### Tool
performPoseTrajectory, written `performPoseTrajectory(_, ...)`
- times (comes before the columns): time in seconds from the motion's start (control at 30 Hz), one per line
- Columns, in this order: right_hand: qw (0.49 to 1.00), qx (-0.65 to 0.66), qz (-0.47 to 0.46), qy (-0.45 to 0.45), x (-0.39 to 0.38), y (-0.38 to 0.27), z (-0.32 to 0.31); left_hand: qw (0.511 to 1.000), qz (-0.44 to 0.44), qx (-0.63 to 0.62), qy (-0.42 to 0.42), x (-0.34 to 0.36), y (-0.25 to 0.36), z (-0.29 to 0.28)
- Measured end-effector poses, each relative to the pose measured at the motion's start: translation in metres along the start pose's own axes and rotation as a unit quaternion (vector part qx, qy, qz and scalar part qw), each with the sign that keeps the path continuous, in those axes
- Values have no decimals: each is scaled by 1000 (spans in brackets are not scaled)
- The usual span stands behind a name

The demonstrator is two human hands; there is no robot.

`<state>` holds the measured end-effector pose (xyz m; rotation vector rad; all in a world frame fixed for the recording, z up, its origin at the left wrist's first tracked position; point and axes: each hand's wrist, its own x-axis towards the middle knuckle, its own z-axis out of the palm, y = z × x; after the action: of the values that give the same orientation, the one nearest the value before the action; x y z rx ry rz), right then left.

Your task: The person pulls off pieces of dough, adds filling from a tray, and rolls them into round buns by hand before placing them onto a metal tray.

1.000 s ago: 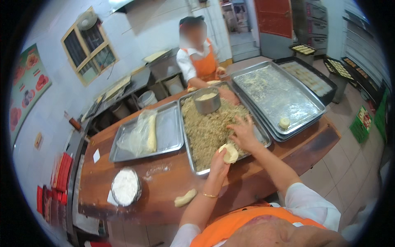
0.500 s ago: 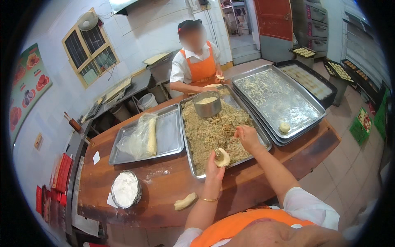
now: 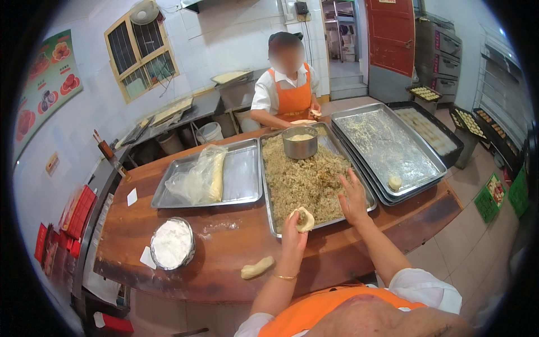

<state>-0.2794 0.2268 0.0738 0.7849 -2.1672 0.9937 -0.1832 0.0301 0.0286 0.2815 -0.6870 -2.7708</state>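
Note:
Cupped in my left hand (image 3: 293, 236) is a pale dough wrapper (image 3: 306, 221) with a lump of brownish filling on it. My right hand (image 3: 353, 197) is over the right edge of the filling tray, fingers stretched and apart, nothing in it. Both hands are at the near side of a metal tray heaped with crumbly filling (image 3: 303, 182). A round metal pot (image 3: 300, 147) with pale contents sits in the filling at the far end. On the wooden table near my left forearm lies a short dough roll (image 3: 257, 268).
To the left are a metal tray (image 3: 241, 185) with a dough log (image 3: 215, 177) under plastic, and a bowl of white flour (image 3: 172, 242). Stacked trays (image 3: 387, 135) at right bear one round dough piece (image 3: 394, 182). A co-worker in an orange apron (image 3: 293, 100) stands across the table.
My right hand has lifted from the filling and its fingers have opened out. The wrapper with filling stays in my left hand. The whole view has shifted slightly.

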Motion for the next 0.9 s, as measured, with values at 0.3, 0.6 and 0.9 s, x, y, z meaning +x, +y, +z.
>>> performPoseTrajectory(0.3, 988, -140, -11, -64, -21, -2, -12, 998, -29, -26, -39, -6, -13, -4)
performPoseTrajectory(0.6, 986, -128, 16, -101, -49, -9, -37, 996, -55, -46, -46, -12, -12, 2)
performPoseTrajectory(0.9, 981, 110, -21, -160, -32, -90, -46, 998, -30, 54, -25, -36, -10, 21)
